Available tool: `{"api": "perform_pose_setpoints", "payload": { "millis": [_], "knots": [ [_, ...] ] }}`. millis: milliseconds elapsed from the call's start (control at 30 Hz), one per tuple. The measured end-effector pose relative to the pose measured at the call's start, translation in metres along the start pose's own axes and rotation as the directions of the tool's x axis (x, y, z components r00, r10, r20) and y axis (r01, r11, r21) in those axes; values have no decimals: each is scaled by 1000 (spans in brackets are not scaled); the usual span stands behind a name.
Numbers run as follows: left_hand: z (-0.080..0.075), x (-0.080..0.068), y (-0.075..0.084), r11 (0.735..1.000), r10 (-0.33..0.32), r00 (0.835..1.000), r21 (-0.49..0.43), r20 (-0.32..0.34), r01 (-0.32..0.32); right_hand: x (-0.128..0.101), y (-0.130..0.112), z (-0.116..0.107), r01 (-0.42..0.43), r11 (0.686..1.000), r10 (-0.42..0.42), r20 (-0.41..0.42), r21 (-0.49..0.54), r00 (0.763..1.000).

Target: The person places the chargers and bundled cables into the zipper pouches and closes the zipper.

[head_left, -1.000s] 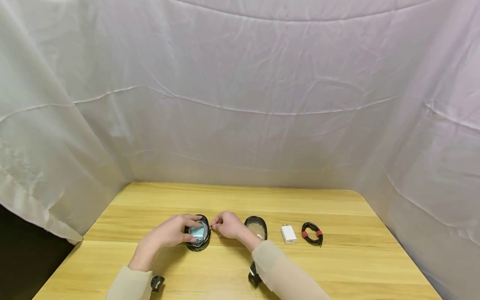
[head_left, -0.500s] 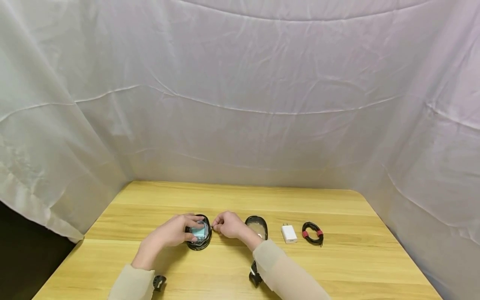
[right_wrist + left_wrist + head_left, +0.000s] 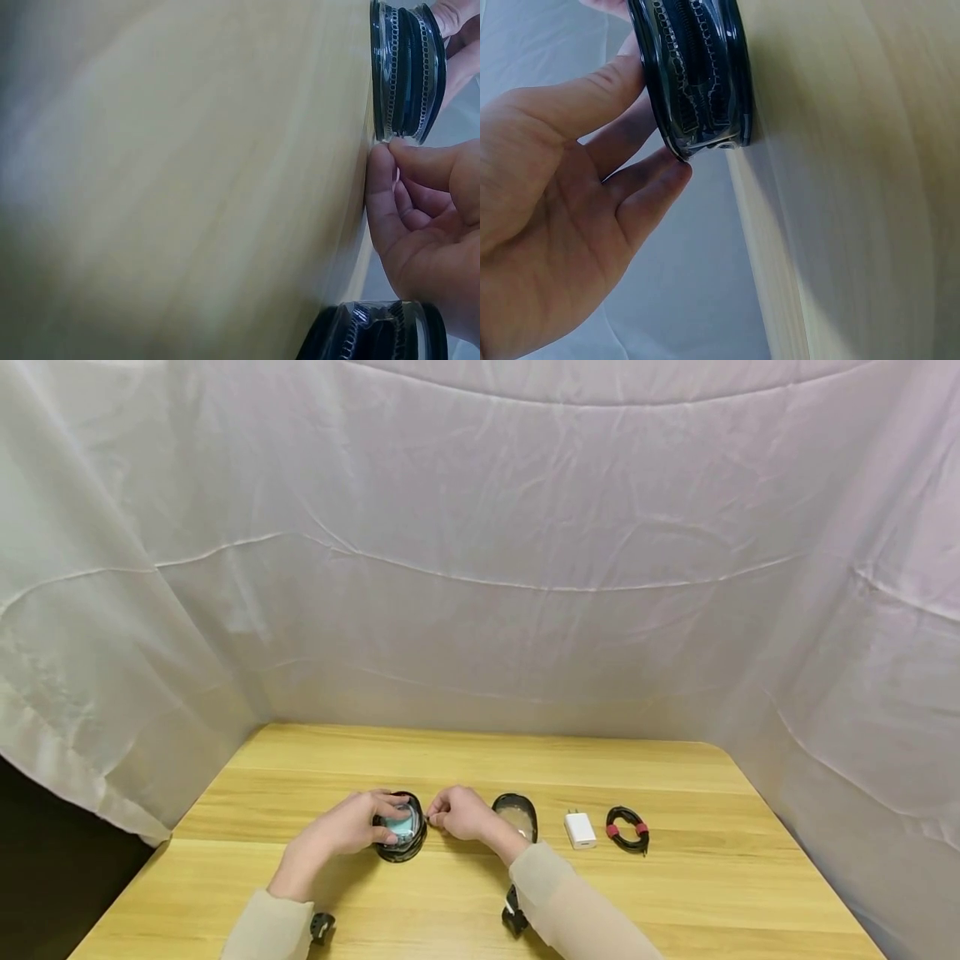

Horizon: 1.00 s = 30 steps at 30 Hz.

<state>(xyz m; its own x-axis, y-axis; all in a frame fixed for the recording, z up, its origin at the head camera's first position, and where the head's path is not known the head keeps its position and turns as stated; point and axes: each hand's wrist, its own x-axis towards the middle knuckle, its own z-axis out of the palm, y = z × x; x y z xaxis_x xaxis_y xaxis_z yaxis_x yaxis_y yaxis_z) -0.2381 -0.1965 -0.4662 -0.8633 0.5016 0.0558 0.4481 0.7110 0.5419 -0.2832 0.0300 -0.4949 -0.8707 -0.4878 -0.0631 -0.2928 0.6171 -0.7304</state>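
A round black zip case (image 3: pixel 402 831) with a clear lid and something teal inside lies on the wooden table (image 3: pixel 465 760). My left hand (image 3: pixel 381 828) holds it from the left, with fingers over its far rim and the thumb on its near side. The left wrist view shows the case's zipper (image 3: pixel 694 75) on edge against my fingers (image 3: pixel 641 187). My right hand (image 3: pixel 433 817) is just right of the case, its fingertips (image 3: pixel 401 154) pinched together at the zipper edge (image 3: pixel 405 71), apparently on the pull tab.
A second black round case (image 3: pixel 516 814) lies right of my right hand and shows again as a case (image 3: pixel 379 334) in the right wrist view. Further right are a white charger plug (image 3: pixel 580 831) and a coiled black cable (image 3: pixel 627 828) with red ties. White cloth (image 3: pixel 480 568) surrounds the table.
Both hands stay at the case as before. Only the view has shifted slightly.
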Motion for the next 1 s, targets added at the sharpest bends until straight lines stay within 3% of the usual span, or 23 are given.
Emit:
{"api": "perform_pose_setpoints", "payload": {
  "millis": [300, 1000],
  "knots": [
    [1, 0, 2, 999, -35, 999, -6, -5, 35, -3, 0, -1, 6, 1000, -6, 21, 17, 1000],
    [0, 2, 5, 999, -35, 999, 15, -7, 35, -12, 0, -3, 29, 1000, -29, 61, 11, 998]
  ]
}}
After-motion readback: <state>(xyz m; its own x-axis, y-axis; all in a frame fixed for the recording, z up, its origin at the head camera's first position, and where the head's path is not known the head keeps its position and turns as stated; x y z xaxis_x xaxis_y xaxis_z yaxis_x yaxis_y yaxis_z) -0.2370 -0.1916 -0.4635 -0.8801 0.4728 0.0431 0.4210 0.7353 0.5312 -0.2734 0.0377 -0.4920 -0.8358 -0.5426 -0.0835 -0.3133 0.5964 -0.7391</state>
